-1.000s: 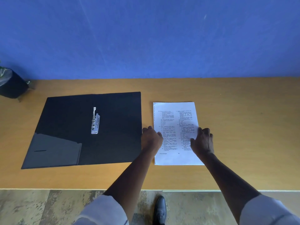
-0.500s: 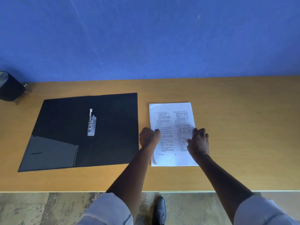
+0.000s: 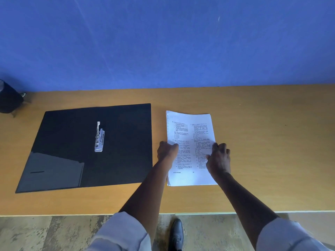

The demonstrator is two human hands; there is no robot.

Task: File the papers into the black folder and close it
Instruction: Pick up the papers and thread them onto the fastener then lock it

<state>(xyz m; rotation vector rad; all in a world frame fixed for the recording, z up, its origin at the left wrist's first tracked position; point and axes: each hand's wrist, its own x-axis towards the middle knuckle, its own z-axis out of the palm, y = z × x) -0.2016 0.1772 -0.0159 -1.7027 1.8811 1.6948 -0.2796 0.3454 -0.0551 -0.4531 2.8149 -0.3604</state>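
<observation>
A person stands at a wooden table (image 3: 253,196), one black shoe (image 3: 176,234) on the mottled floor (image 3: 36,232) just below the table's near edge. Pale rolled sleeves (image 3: 123,232) end above the elbows, and both bare forearms stretch forward over the tabletop, converging on a stack of printed papers (image 3: 190,131). The left hand (image 3: 166,151) is curled into a loose fist at the stack's left edge, its thumb lying on top of the sheets and the fingers tucked under, gripping that side. The right hand (image 3: 218,160) rests across the stack's right edge, knuckles bent, fingertips pinching the top sheets, whose right margin lifts slightly off the pile. The papers lie flat, apart from that raised edge, just right of the black folder (image 3: 126,142), with a narrow strip of bare wood between them. The folder lies open on the table, a silver clip mechanism (image 3: 99,138) along its spine and a grey pocket (image 3: 52,173) at its lower left corner. Farther back, a dark container (image 3: 9,98) sits at the table's left end against the blue wall (image 3: 163,42).
</observation>
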